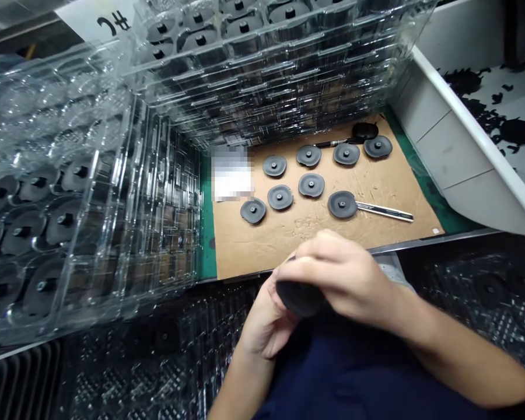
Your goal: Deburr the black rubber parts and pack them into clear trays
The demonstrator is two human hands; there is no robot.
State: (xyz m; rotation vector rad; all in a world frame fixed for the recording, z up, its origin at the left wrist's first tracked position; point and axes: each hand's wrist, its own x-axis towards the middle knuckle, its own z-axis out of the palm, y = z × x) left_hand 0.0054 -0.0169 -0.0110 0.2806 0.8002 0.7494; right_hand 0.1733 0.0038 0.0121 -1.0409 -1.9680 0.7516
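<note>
Close to my body, in front of the cardboard, I hold a dark grey round rubber-like part (pixel 301 297) between both hands. My left hand (pixel 269 321) grips its left edge from below. Over its top reaches my right hand (pixel 341 274), fingers curled along the far rim. The fingertips are partly hidden. On the cardboard sheet (pixel 262 251) lie several similar dark discs, each with a small central stud, such as the near disc (pixel 342 204). A slim silver utility knife (pixel 387 212) lies with one end against that disc.
Tall stacks of clear plastic trays (pixel 262 81) rise behind and at the left (pixel 126 233), the top ones holding similar dark parts. A white bin wall (pixel 476 128) borders the right, with black scraps (pixel 518 131) beyond. A black pen-like tool (pixel 332 143) lies at the back.
</note>
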